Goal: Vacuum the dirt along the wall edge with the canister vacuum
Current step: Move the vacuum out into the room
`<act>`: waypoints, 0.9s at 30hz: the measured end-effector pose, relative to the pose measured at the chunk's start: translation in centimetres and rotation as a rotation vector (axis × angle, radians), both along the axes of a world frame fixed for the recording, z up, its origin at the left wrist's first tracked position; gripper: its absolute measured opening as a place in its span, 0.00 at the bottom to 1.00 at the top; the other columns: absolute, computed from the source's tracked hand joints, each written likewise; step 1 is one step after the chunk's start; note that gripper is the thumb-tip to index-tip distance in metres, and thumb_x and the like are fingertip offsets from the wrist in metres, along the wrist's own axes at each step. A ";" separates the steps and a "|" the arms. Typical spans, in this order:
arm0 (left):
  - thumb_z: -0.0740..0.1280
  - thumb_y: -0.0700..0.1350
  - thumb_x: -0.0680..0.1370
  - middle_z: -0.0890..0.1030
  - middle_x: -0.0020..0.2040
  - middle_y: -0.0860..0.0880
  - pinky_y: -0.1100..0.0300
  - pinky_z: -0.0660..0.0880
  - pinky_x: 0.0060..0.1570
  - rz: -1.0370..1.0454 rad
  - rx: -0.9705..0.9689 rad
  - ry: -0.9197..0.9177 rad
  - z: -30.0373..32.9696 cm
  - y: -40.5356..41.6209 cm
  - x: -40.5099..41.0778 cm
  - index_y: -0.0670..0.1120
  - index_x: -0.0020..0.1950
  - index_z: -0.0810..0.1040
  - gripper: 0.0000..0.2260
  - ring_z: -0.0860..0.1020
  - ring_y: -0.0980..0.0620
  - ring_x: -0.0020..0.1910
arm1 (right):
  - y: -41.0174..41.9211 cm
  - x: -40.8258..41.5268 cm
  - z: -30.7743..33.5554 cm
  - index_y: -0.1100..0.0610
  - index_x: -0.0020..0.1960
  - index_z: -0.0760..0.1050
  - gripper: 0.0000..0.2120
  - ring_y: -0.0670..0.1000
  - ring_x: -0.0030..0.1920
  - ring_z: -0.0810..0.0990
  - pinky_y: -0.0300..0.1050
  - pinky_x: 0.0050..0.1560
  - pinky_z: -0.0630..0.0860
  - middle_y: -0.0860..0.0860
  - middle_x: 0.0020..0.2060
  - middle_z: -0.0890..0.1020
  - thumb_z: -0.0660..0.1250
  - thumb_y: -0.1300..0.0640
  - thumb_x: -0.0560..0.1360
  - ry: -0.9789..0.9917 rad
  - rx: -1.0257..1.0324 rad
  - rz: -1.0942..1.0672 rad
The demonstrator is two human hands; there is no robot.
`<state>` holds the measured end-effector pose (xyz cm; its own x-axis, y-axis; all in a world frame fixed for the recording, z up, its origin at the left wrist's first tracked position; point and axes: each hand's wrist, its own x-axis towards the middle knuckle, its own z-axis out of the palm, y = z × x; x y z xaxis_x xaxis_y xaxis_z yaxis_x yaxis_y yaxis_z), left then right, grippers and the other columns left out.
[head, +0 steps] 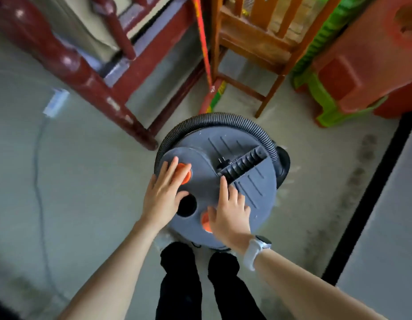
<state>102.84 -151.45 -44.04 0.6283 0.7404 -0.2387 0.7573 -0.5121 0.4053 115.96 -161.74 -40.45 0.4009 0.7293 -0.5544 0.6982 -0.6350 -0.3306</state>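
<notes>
Barely started: both open hands, left (164,192) and right (230,212), lie flat gripping nothing on the vacuum (244,181) at frame centre, hose (223,120) coiled.

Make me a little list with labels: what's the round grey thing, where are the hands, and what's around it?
machine: canister vacuum, grey lid facing up
hose: black hose curled around its far side
left hand: flat on an orange button
right hand: flat on the lid, partly covering another orange button
wrist: white watch on the right arm
nearby: wooden chair, green stool
</notes>
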 end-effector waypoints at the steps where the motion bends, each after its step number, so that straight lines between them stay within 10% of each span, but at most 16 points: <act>1: 0.69 0.43 0.75 0.54 0.77 0.46 0.42 0.64 0.66 0.022 0.007 0.018 0.4 -0.4 -2.2 0.50 0.75 0.62 0.30 0.56 0.41 0.75 | -0.2 -1.5 0.2 0.54 0.77 0.39 0.36 0.56 0.69 0.59 0.52 0.64 0.62 0.52 0.72 0.57 0.57 0.50 0.78 0.029 -0.015 0.060; 5: 0.74 0.41 0.70 0.62 0.74 0.43 0.39 0.70 0.60 0.085 0.048 0.090 2.0 -1.7 -10.7 0.47 0.71 0.70 0.30 0.65 0.38 0.71 | -0.3 -6.3 0.5 0.54 0.78 0.47 0.31 0.58 0.63 0.69 0.50 0.57 0.69 0.55 0.66 0.68 0.56 0.52 0.79 0.098 -0.030 0.347; 9: 0.80 0.40 0.62 0.72 0.68 0.40 0.37 0.75 0.51 0.098 0.137 0.165 2.8 -3.0 -18.9 0.46 0.65 0.77 0.31 0.75 0.35 0.62 | 1.6 -9.7 0.9 0.55 0.60 0.79 0.20 0.58 0.42 0.80 0.49 0.41 0.76 0.54 0.41 0.82 0.68 0.54 0.69 -0.201 0.423 0.725; 15: 0.81 0.42 0.60 0.74 0.67 0.41 0.33 0.72 0.53 0.165 0.158 0.206 2.0 -3.5 -29.9 0.46 0.64 0.77 0.33 0.75 0.34 0.61 | 4.5 -16.1 -2.0 0.50 0.67 0.74 0.33 0.56 0.41 0.81 0.51 0.43 0.79 0.54 0.43 0.81 0.76 0.42 0.65 -0.290 0.476 1.203; 21: 0.68 0.56 0.74 0.58 0.77 0.47 0.42 0.53 0.71 0.484 0.123 0.271 0.4 -1.0 -37.9 0.53 0.77 0.53 0.36 0.59 0.45 0.75 | 6.1 -24.0 -3.2 0.51 0.68 0.72 0.29 0.56 0.30 0.76 0.47 0.29 0.74 0.54 0.32 0.75 0.71 0.44 0.69 -0.276 0.548 1.147; 27: 0.64 0.50 0.78 0.56 0.76 0.42 0.42 0.57 0.69 0.884 0.027 0.028 0.4 -0.1 -40.4 0.50 0.77 0.51 0.32 0.57 0.43 0.74 | 8.4 -30.3 -2.5 0.50 0.72 0.66 0.31 0.57 0.25 0.74 0.45 0.22 0.72 0.57 0.30 0.75 0.70 0.44 0.72 -0.273 0.474 1.036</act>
<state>62.42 -151.59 -43.69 -0.1828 0.9581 -0.2205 0.8903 0.2564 0.3764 85.66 -153.33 -42.91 -0.4422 0.8879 -0.1271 0.8941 0.4251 -0.1410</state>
